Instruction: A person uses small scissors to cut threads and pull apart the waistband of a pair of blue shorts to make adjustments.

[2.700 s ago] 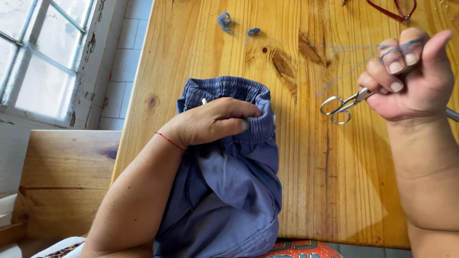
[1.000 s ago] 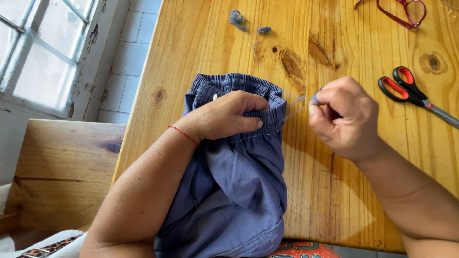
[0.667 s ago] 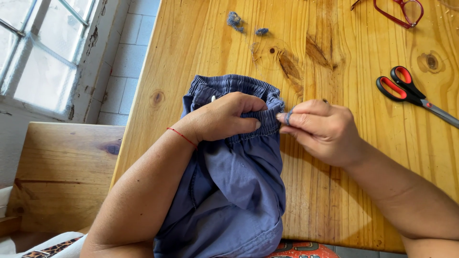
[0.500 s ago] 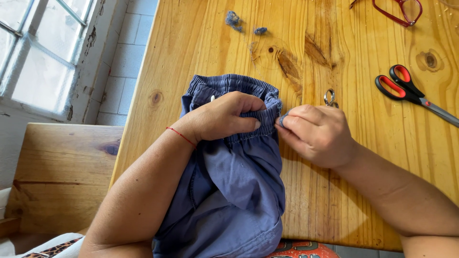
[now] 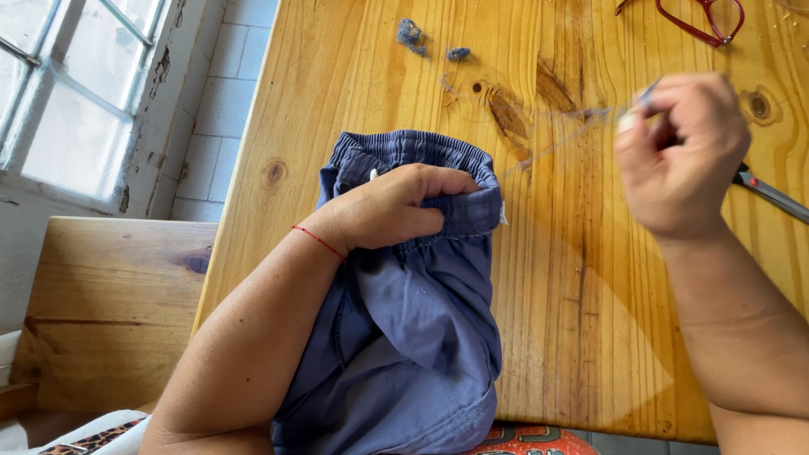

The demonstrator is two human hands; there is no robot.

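One blue garment [image 5: 404,337] lies on the counter [image 5: 581,320], long axis running away from the person. Left hand [image 5: 396,211] clamps its elastic waistband [image 5: 421,152]. Right hand [image 5: 678,156], raised up-right of it, pinches one taut thread [image 5: 556,143] slanting back to the waistband. Beyond: one scissors [image 5: 771,194], two lint tufts [image 5: 411,34], one red glasses [image 5: 699,18].

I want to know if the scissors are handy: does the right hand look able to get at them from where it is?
Probably yes: the right hand is raised right beside the scissors, with only bare table between.
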